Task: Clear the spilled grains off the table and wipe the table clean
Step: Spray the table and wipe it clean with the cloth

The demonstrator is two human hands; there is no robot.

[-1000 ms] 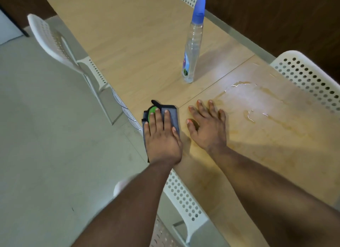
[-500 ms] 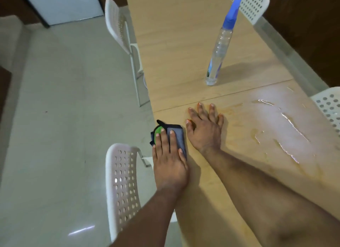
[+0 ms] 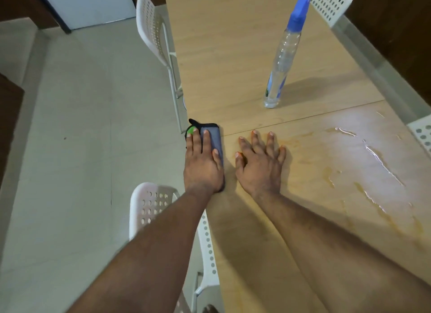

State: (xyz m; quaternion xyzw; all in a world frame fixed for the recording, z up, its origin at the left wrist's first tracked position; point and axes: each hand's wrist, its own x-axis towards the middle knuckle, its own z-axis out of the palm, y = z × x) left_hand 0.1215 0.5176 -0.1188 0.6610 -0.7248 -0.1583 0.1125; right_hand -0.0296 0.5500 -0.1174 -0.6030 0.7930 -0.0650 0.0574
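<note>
The left hand (image 3: pixel 203 165) lies flat, fingers spread, pressing a grey cloth (image 3: pixel 215 141) against the left edge of the tabletop (image 3: pixel 233 56), at the frame's centre; its grip is open-palmed, not closed round anything. The right hand (image 3: pixel 260 165) rests just beside it, also flat and holding nothing. The cloth's long axis runs away from the person, along the edge. What matters next, I'd say, is that the wet streaks (image 3: pixel 377 158) lie off to the right, past the right hand, so the cloth would have to sweep rightward across the board. I see no grains. A spray bottle (image 3: pixel 281 65) stands upright in the upper right, well apart.
</note>
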